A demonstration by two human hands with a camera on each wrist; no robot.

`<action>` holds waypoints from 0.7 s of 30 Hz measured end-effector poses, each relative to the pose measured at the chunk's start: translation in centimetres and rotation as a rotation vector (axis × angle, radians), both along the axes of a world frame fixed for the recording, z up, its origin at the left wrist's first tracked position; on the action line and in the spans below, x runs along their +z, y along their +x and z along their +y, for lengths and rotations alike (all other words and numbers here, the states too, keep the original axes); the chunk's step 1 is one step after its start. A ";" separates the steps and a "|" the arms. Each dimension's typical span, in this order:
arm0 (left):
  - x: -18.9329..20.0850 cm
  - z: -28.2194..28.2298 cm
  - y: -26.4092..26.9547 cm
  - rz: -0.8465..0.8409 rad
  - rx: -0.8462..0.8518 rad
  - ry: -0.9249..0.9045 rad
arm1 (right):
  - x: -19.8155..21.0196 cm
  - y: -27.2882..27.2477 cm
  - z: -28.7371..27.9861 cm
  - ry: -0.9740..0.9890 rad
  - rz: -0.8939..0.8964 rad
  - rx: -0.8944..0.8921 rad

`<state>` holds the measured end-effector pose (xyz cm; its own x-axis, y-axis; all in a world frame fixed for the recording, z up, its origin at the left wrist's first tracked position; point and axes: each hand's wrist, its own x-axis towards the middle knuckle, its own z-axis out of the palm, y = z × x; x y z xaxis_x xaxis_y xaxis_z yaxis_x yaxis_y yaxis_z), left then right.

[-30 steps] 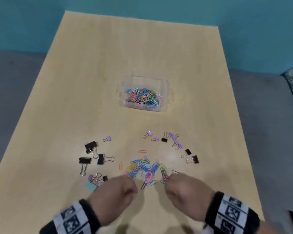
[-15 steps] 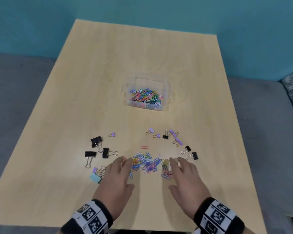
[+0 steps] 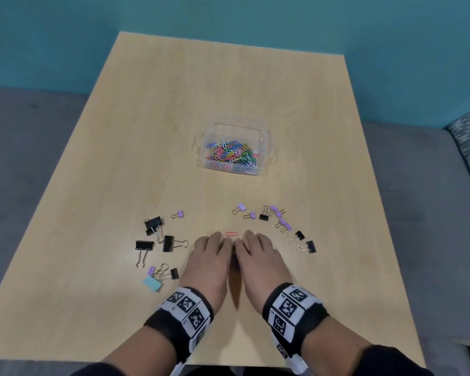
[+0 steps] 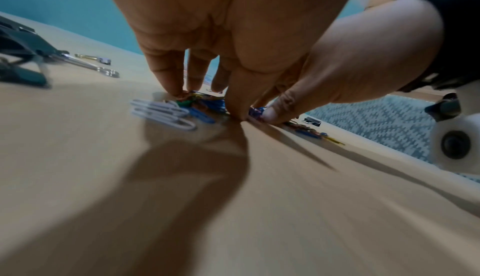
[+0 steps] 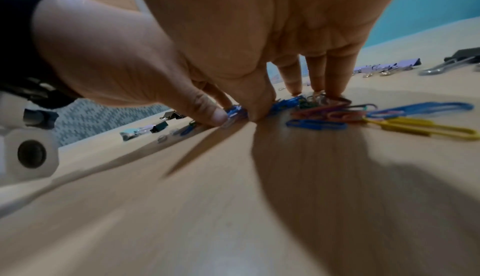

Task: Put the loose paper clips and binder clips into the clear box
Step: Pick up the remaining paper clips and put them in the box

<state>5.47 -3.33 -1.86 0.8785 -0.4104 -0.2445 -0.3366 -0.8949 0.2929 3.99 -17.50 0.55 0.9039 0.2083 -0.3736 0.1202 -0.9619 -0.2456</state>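
The clear box [image 3: 263, 147] stands mid-table and holds several coloured paper clips [image 3: 232, 154]. My left hand [image 3: 212, 248] and right hand [image 3: 251, 246] lie side by side, almost touching, over the loose paper clip pile, which they hide in the head view. In the left wrist view straight fingers [image 4: 166, 75] press their tips down onto white and blue paper clips [image 4: 166, 112]. In the right wrist view the fingers [image 5: 335, 75] stand on blue, pink and yellow paper clips [image 5: 317, 124]. One red paper clip [image 3: 231, 234] lies just beyond the fingertips.
Black binder clips [image 3: 154, 223] and a mixed cluster with a light blue one [image 3: 152, 283] lie left of my hands. Small purple and black binder clips [image 3: 278, 214] are scattered to the right. The wooden table [image 3: 174, 104] meets grey seating on both sides.
My hands went from curled, to spread flat on either side of the pile, to pressed together over it. The clips are now bunched under my fingers.
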 end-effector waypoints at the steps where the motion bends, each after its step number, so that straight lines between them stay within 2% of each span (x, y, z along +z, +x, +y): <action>1: 0.1 0.1 0.3 -0.017 0.012 -0.026 | 0.0 0.2 0.0 -0.006 -0.028 0.007; 5: 0.3 0.1 0.7 -0.039 0.009 -0.048 | 0.1 0.6 -0.4 -0.034 -0.098 0.066; 12: 0.5 0.0 1.4 0.033 0.002 -0.028 | 1.4 1.8 -0.7 -0.032 0.053 0.151; 21: 0.6 0.5 2.3 0.040 -0.030 0.002 | 1.0 2.5 -1.8 0.009 0.057 0.183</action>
<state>7.75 -2.84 -1.28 0.8555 -0.4358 -0.2797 -0.3512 -0.8852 0.3050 6.49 -19.32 1.59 0.8279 0.3709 -0.4208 0.2786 -0.9230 -0.2655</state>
